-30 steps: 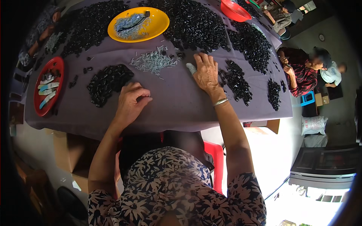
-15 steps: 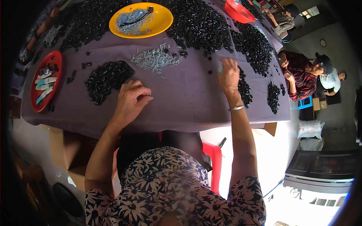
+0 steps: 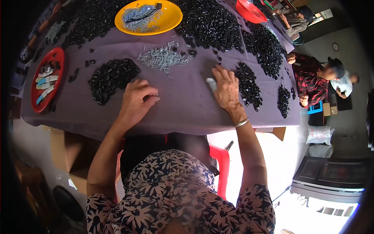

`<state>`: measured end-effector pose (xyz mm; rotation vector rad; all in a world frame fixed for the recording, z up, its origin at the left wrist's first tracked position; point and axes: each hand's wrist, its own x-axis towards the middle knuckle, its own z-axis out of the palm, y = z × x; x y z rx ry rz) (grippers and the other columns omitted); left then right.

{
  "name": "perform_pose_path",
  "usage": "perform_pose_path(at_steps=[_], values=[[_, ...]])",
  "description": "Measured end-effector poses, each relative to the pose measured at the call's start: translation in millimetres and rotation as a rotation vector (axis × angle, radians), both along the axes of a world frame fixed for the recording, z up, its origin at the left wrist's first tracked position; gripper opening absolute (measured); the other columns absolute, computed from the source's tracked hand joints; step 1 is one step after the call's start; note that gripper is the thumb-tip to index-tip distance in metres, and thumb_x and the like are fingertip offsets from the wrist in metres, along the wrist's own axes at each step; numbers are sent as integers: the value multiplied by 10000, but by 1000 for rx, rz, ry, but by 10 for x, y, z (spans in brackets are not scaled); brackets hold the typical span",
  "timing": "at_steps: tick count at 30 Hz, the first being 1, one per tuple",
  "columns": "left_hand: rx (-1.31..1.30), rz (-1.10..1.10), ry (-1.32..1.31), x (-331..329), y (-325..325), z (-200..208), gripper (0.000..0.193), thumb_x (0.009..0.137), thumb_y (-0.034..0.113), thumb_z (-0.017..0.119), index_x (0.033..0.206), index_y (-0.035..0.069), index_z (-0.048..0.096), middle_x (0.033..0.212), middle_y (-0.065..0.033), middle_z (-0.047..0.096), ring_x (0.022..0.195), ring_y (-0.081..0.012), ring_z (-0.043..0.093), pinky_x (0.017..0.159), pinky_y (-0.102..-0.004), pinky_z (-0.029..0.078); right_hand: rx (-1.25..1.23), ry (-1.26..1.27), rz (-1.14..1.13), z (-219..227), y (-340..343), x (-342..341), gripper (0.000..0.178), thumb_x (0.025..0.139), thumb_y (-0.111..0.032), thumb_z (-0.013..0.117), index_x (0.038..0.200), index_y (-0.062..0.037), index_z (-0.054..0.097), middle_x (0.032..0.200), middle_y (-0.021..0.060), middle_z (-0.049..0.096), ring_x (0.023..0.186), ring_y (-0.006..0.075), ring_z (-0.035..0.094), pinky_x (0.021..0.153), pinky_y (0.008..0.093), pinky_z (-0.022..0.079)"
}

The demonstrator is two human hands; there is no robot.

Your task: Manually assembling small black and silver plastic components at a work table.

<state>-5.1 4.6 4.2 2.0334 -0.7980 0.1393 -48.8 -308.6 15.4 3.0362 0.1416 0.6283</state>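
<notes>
My left hand [image 3: 136, 100] rests near the front of the cloth with its fingers curled and the thumb pressed to the forefinger. A tiny thing may be in that pinch, too small to make out. Just beyond it lies a pile of small black parts [image 3: 113, 80]. My right hand [image 3: 227, 91] is over the cloth, palm down, fingers stretched out, with a pale wrap [image 3: 211, 84] on the thumb. Right beside it is a smaller heap of black parts [image 3: 249, 86]. Between and beyond the hands is a scatter of thin, pale, clear pins [image 3: 163, 57].
A yellow plate [image 3: 171, 24] holds more clear pins and a black brush-like tool. On the left stands a red tray [image 3: 61, 64] with several tubes. Large black heaps [image 3: 210, 27] and a red bowl [image 3: 251, 13] are farther back. Other people sit around the table [image 3: 183, 113].
My right hand has come left and nearer to me, lowering to the cloth beside the small black heap, its wrapped thumb now in sight. My left hand stays nearly in place, still pinched.
</notes>
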Motion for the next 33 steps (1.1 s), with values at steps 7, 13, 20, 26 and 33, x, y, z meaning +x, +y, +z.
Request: perform_pose_path(at_steps=[7,13,20,26,33], values=[[10,7,-8,-25,8,32,121,736,107,749,828,72,678,769,-22,563,810,-210,543,802,-351,390,406,-24,-150,213,-765,358,243,946,-223,588,1066,-39,692,1009,145,685,904,340,614,859,405,492],[13,-11,-21,5,-46,26,142,717,68,763,831,67,679,769,-23,565,792,-214,543,790,-352,391,447,-84,26,-104,-973,1301,256,935,-234,563,1157,-132,641,1085,106,641,1038,320,583,901,453,470],[9,-15,-17,-5,-1,13,135,716,67,756,820,66,670,758,-26,550,781,-218,533,780,-349,387,166,-79,-55,-148,-165,1136,317,923,-269,619,1219,-157,613,1176,95,599,1076,346,547,894,460,467],[18,1,-8,1,-20,43,124,726,87,748,823,70,673,766,-26,556,802,-216,539,790,-351,394,163,115,-86,122,-8,243,373,930,-318,606,1223,-87,597,1244,126,546,1117,357,512,903,497,447],[16,-5,-21,0,-44,31,124,730,91,755,830,70,685,778,-25,569,810,-211,548,799,-345,400,28,89,-1,60,289,-404,564,909,-425,605,1331,-58,532,1395,139,442,1249,337,422,1024,467,359]])
